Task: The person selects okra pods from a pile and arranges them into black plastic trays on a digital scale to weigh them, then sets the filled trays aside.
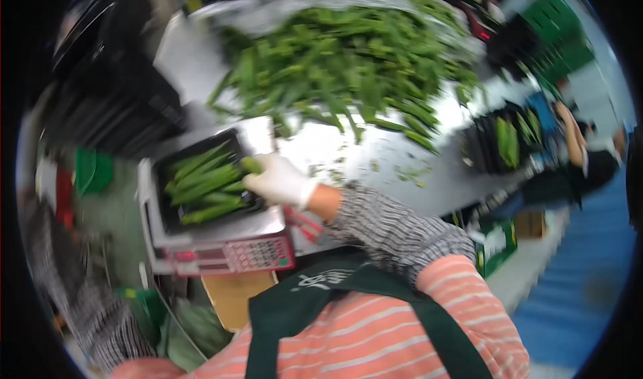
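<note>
My right hand (pixel 281 181), in a white glove, is closed around okra, with a green pod end (pixel 252 165) showing past its fingers. It is at the right rim of a black tray (pixel 161 195). Several okra pods (pixel 207 183) lie lengthwise in that tray, which rests on a weighing scale (pixel 228 257) with a keypad and red display. My left arm's checked sleeve (pixel 74 298) reaches up along the left edge, and the hand at its end does not show. Motion blurs the picture.
A big heap of okra (pixel 348 64) covers the back of the metal table (pixel 328 141), with scraps in front. Stacked black trays (pixel 114 98) stand at left. On the right are filled trays (pixel 509 138), green crates (pixel 556 34) and a co-worker (pixel 593 168).
</note>
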`<state>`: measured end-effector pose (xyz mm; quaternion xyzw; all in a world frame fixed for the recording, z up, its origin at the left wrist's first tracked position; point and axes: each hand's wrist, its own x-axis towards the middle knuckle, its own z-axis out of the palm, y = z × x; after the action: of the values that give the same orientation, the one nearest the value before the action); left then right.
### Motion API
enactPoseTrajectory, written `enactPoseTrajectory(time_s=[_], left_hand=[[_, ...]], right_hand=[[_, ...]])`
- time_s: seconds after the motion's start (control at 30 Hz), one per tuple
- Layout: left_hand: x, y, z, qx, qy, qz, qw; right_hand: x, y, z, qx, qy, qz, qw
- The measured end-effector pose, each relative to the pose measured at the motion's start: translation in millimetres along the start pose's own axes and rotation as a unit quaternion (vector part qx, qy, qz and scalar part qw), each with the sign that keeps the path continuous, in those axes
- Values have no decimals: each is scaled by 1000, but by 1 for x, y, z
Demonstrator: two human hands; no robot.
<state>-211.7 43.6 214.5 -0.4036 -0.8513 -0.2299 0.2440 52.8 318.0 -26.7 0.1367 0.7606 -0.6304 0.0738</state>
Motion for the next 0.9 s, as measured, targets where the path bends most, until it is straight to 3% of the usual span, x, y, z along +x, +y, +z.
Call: enactPoseTrajectory(time_s=[0.03, 0.1, 0.13, 0.17, 0.2, 0.23, 0.3, 0.33, 0.4, 0.43, 0.47, 0.5, 0.6, 0.63, 0.7, 0.9], left_hand=[[-15, 64, -9, 31, 59, 43, 997], [-37, 117, -11, 97, 122, -49, 987], [-56, 124, -14, 100, 91, -7, 991], [-81, 127, -13, 107, 60, 32, 992], [-107, 130, -7, 118, 30, 68, 990], [-129, 133, 5, 130, 1, 102, 986], [-142, 161, 54, 18, -56, 208, 976], [-134, 193, 68, 6, -228, 152, 962], [-174, 178, 132, 7, -198, 131, 971], [-195, 153, 153, 8, -287, 93, 953], [-194, 162, 156, 26, -366, 26, 930], [-192, 172, 159, 44, -441, -42, 896], [-180, 194, 143, -18, -311, 18, 950], [-169, 199, 136, -8, -322, 19, 946], [-151, 218, 138, 20, -256, 27, 966], [-134, 279, 176, -20, -278, 52, 959]], right_hand=[[-9, -10, -13, 16, -11, 36, 999], [-8, 26, -28, -50, 41, -35, 997], [-23, 23, -46, -47, 35, -55, 997], [-41, 25, -61, 48, 51, -50, 996], [-65, 13, -83, 82, 47, 7, 995], [-72, 36, -97, 133, 56, -24, 989], [-114, 45, -140, 173, 122, 45, 976], [-131, 58, -158, 174, 192, 15, 966], [-171, 78, -199, 219, 309, -4, 926], [-190, 90, -222, 224, 355, 22, 907], [-204, 108, -244, 199, 433, -32, 879], [-225, 115, -268, 160, 491, -21, 856], [-275, 112, -329, 190, 580, -18, 792], [-288, 118, -352, 175, 607, -19, 775], [-312, 130, -400, 143, 634, -49, 758], [-348, 171, -535, 178, 714, -16, 677]])
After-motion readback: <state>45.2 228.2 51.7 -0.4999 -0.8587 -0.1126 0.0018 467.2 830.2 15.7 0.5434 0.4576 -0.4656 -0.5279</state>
